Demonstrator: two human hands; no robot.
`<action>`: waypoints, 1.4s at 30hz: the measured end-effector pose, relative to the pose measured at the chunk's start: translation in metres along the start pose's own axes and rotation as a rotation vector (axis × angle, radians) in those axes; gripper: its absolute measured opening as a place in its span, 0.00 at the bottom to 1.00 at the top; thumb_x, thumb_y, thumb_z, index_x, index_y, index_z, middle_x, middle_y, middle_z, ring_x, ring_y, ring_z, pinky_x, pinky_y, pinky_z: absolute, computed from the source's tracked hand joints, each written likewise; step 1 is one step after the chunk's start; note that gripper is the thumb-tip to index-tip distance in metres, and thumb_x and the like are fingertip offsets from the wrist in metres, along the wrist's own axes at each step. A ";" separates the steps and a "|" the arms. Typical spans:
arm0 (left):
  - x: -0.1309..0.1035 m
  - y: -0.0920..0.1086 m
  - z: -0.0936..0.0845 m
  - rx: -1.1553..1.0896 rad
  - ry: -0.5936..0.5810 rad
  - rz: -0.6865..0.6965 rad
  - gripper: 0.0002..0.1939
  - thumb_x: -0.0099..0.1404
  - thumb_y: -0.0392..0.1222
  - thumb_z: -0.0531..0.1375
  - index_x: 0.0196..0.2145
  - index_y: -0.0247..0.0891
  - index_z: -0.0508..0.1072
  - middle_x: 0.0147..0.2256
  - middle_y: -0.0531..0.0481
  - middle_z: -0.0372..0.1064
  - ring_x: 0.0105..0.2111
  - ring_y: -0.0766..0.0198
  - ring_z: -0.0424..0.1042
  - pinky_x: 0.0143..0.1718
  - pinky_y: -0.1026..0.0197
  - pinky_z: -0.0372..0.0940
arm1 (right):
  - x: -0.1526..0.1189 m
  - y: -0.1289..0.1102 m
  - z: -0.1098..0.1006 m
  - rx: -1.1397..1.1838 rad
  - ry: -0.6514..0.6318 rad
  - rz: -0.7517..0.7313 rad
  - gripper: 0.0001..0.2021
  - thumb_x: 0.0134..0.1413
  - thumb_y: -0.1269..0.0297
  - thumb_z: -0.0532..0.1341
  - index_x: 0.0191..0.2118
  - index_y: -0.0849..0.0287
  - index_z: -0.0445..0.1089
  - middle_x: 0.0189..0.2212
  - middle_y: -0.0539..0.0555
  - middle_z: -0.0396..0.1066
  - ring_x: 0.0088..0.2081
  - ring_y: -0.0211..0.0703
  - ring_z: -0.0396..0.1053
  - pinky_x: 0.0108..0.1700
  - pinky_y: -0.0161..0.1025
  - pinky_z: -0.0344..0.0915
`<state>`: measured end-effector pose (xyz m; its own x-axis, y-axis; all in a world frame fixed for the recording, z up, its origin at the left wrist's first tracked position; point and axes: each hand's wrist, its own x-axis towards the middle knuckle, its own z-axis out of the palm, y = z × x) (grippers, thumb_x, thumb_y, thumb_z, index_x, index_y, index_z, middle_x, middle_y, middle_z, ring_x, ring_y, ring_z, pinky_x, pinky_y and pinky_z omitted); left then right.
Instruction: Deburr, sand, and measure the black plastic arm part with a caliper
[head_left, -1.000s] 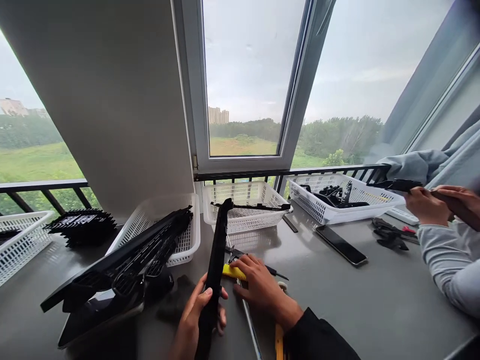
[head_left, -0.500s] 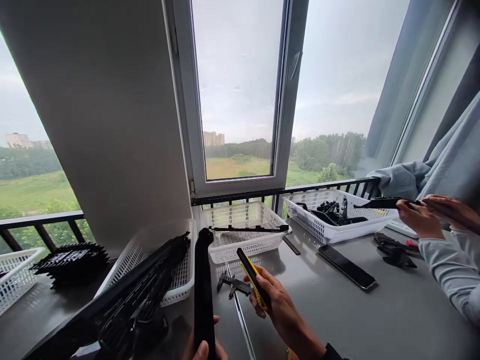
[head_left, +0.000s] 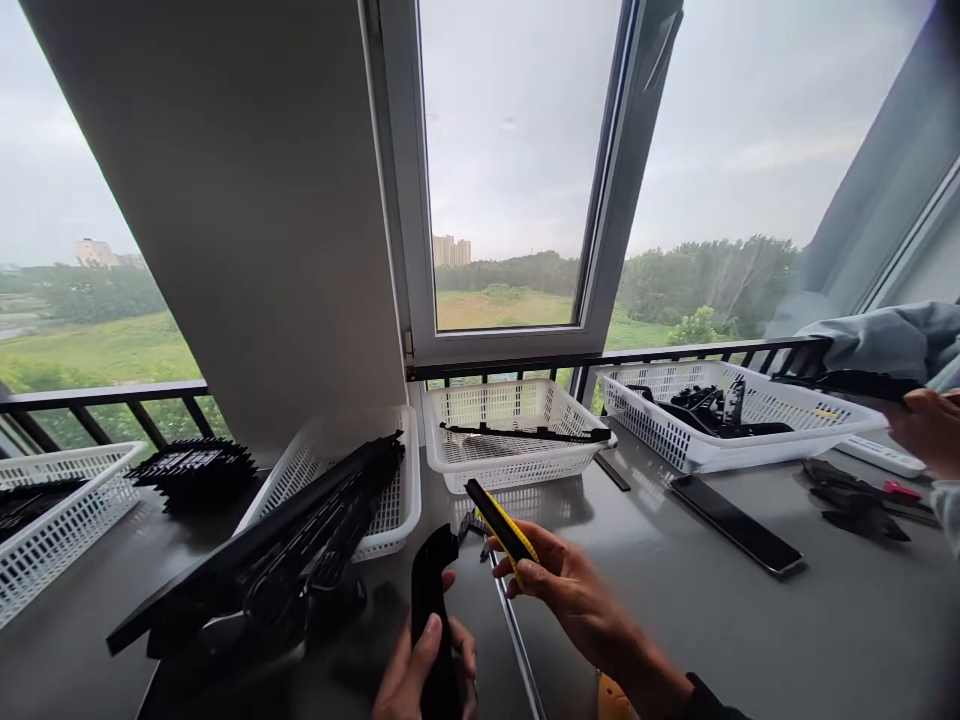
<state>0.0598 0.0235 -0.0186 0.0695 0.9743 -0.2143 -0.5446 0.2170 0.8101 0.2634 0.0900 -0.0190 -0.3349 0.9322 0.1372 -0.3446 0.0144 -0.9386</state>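
Left hand [head_left: 407,668] clasped black part [head_left: 430,575]; right hand [head_left: 564,578] pinched yellow knife [head_left: 502,528]. Knife partly hid caliper [head_left: 468,524]; rod [head_left: 517,640] lay between hands; white basket [head_left: 510,472] beyond.

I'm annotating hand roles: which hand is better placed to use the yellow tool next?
Probably the right hand: it grips the yellow tool, while the left hand holds the black part.

Room between knife [head_left: 504,527] and phone [head_left: 739,526], baskets [head_left: 517,467] beyond
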 end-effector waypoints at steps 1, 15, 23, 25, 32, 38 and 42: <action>-0.002 0.003 0.002 -0.006 0.003 0.001 0.45 0.59 0.68 0.72 0.67 0.46 0.66 0.26 0.56 0.75 0.13 0.69 0.62 0.15 0.66 0.58 | 0.000 0.000 0.000 -0.060 0.033 0.000 0.25 0.60 0.45 0.73 0.55 0.57 0.77 0.47 0.59 0.78 0.40 0.46 0.74 0.40 0.40 0.70; -0.011 0.017 0.007 0.069 0.120 -0.015 0.39 0.63 0.62 0.69 0.65 0.46 0.64 0.30 0.56 0.75 0.16 0.68 0.65 0.13 0.68 0.58 | -0.011 0.005 0.020 -0.931 0.300 -0.226 0.16 0.64 0.48 0.66 0.34 0.54 0.66 0.24 0.46 0.70 0.25 0.41 0.66 0.31 0.36 0.61; -0.010 0.017 0.001 0.087 0.081 -0.014 0.36 0.65 0.59 0.67 0.65 0.46 0.64 0.31 0.55 0.75 0.16 0.68 0.65 0.14 0.67 0.60 | -0.011 0.006 0.017 -0.954 0.301 -0.244 0.16 0.64 0.48 0.65 0.34 0.53 0.65 0.23 0.46 0.70 0.24 0.42 0.67 0.29 0.36 0.60; -0.010 0.017 0.000 0.098 0.074 -0.024 0.32 0.66 0.58 0.66 0.63 0.45 0.66 0.32 0.54 0.75 0.16 0.68 0.65 0.15 0.67 0.60 | -0.012 0.006 0.018 -0.958 0.308 -0.235 0.16 0.66 0.48 0.64 0.34 0.52 0.64 0.23 0.46 0.70 0.24 0.42 0.67 0.29 0.36 0.61; -0.009 0.018 0.000 0.094 0.026 -0.035 0.25 0.67 0.53 0.64 0.57 0.41 0.68 0.32 0.54 0.74 0.17 0.69 0.64 0.14 0.67 0.59 | -0.014 0.010 0.021 -1.043 0.263 -0.264 0.13 0.63 0.53 0.67 0.35 0.52 0.65 0.25 0.47 0.73 0.25 0.44 0.71 0.32 0.37 0.63; -0.004 0.011 -0.005 0.035 0.028 0.018 0.39 0.62 0.48 0.67 0.66 0.46 0.57 0.35 0.55 0.74 0.17 0.69 0.65 0.12 0.68 0.57 | -0.014 0.014 0.022 -1.044 0.230 -0.257 0.15 0.62 0.54 0.68 0.32 0.51 0.61 0.23 0.46 0.70 0.24 0.42 0.67 0.28 0.36 0.59; -0.001 0.007 -0.010 -0.029 -0.015 0.035 0.39 0.61 0.46 0.67 0.66 0.48 0.56 0.37 0.54 0.73 0.17 0.70 0.64 0.11 0.68 0.59 | -0.014 0.019 0.024 -1.035 0.215 -0.254 0.15 0.63 0.54 0.67 0.32 0.51 0.60 0.25 0.46 0.69 0.24 0.41 0.66 0.29 0.36 0.59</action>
<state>0.0478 0.0238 -0.0178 0.0621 0.9821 -0.1776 -0.5713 0.1809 0.8005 0.2404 0.0681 -0.0313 -0.1630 0.9013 0.4013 0.5582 0.4196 -0.7158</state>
